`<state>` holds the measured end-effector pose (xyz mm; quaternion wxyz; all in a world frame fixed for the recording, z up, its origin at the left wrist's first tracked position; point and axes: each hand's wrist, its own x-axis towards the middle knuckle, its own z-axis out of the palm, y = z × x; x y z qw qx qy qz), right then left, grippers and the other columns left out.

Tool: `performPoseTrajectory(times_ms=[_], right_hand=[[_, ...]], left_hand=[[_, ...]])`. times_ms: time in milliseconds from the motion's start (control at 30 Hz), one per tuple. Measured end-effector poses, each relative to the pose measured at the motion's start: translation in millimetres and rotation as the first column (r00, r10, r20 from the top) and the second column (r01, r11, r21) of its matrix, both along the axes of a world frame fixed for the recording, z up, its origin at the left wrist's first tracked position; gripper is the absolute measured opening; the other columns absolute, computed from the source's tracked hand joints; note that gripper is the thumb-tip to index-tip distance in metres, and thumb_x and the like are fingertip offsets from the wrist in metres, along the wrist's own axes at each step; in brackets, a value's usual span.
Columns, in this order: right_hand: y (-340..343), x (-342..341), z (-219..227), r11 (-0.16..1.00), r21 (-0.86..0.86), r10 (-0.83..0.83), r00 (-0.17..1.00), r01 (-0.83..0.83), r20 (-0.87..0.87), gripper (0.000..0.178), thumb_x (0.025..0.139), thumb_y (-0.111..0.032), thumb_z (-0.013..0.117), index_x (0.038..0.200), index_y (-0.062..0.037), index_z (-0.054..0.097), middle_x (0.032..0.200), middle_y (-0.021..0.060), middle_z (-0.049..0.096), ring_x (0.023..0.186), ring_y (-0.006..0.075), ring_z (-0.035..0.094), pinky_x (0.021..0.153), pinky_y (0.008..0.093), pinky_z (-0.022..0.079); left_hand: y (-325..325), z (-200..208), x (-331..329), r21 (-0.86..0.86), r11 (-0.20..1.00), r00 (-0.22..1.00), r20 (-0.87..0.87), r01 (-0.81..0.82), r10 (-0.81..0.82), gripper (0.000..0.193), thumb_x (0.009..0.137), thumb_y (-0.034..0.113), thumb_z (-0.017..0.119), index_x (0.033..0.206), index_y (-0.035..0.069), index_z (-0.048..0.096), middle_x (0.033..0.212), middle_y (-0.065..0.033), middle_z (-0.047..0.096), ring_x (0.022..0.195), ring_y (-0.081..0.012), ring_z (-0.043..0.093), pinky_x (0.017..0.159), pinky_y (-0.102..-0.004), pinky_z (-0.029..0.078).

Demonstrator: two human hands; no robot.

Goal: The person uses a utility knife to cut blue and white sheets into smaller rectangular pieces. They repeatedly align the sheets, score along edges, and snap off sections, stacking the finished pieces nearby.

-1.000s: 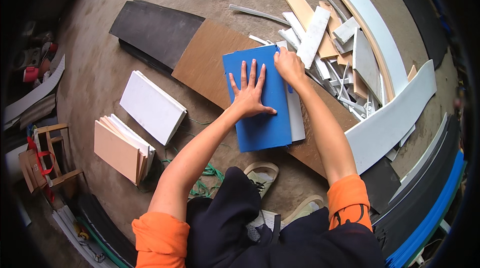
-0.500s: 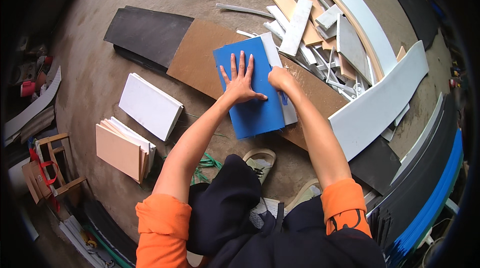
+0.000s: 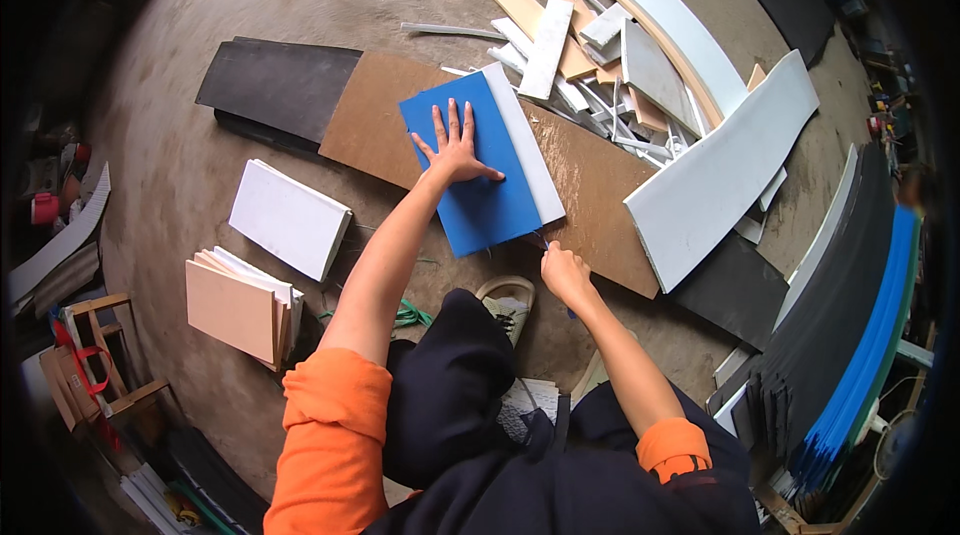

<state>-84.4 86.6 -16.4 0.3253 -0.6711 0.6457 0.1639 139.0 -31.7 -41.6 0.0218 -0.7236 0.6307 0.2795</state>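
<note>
A blue rectangular sheet (image 3: pixel 490 200) lies over a white sheet (image 3: pixel 527 150), whose strip shows along its right side. My left hand (image 3: pixel 458 157) presses flat on the blue sheet with fingers spread. Just off the sheets' near right corner, my right hand (image 3: pixel 566 273) is closed round a blue-handled knife (image 3: pixel 571 313). A thin blade tip points from the fist toward the corner; most of the handle is hidden. Both sheets rest on a long brown board (image 3: pixel 600 190).
White and tan offcuts (image 3: pixel 545 50) are heaped beyond the board. At left stand stacks of white panels (image 3: pixel 290 215) and tan panels (image 3: pixel 230 305). A curved white sheet (image 3: pixel 725 165) lies right, near black and blue sheets (image 3: pixel 850 335). Green string (image 3: pixel 410 313) lies by my shoe.
My right hand has drawn the knife toward me, down along the blue sheet's right side and past the near corner. My left hand stays pressed on the sheet. The whole view has shifted slightly.
</note>
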Motion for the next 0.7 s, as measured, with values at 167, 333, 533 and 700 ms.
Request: performPoseTrajectory(times_ms=[167, 333, 533, 700], right_hand=[[-63, 20, 55, 0.997, 0.011, 0.078, 0.996, -0.078, 0.032, 0.033, 0.083, -0.024, 0.041, 0.094, 0.0017, 0.058, 0.092, 0.0252, 0.06, 0.093, 0.0394, 0.057, 0.083, 0.0483, 0.042], [-181, 92, 45, 0.927, -0.361, 0.14, 0.987, -0.101, 0.083, 0.03, 0.082, -0.024, 0.044, 0.089, 0.0, 0.06, 0.084, 0.0234, 0.062, 0.083, 0.038, 0.06, 0.075, 0.0475, 0.046], [-231, 131, 2, 0.893, -0.44, 0.154, 0.982, -0.09, 0.112, 0.029, 0.083, -0.025, 0.045, 0.089, -0.0012, 0.061, 0.083, 0.0228, 0.062, 0.082, 0.0353, 0.062, 0.073, 0.0446, 0.048], [-233, 142, -7, 0.908, -0.41, 0.149, 0.982, -0.089, 0.116, 0.029, 0.083, -0.024, 0.044, 0.089, -0.001, 0.06, 0.087, 0.0223, 0.062, 0.084, 0.0362, 0.061, 0.074, 0.046, 0.047]], left_hand=[[12, -14, 16, -0.09, 0.996, 0.999, -0.021, -0.027, 0.025, 0.141, 0.038, 0.066, 0.073, 0.138, 0.014, -0.012, 0.143, -0.0127, -0.02, 0.127, -0.0353, -0.028, 0.085, -0.0703, -0.015], [14, -5, 5, -0.092, 0.996, 0.997, -0.07, -0.018, 0.012, 0.14, 0.038, 0.066, 0.072, 0.139, 0.014, -0.009, 0.143, -0.0129, -0.02, 0.127, -0.0351, -0.027, 0.085, -0.0695, -0.015], [11, -1, 5, -0.043, 0.999, 0.997, -0.073, -0.003, 0.0, 0.12, 0.057, 0.068, 0.062, 0.14, 0.014, -0.006, 0.143, -0.0131, -0.019, 0.128, -0.0349, -0.026, 0.085, -0.069, -0.016], [10, -13, 7, -0.077, 0.997, 0.998, -0.066, -0.018, 0.012, 0.094, 0.077, 0.055, 0.051, 0.14, 0.015, -0.006, 0.143, -0.0117, -0.019, 0.128, -0.0339, -0.026, 0.085, -0.0701, -0.013]])
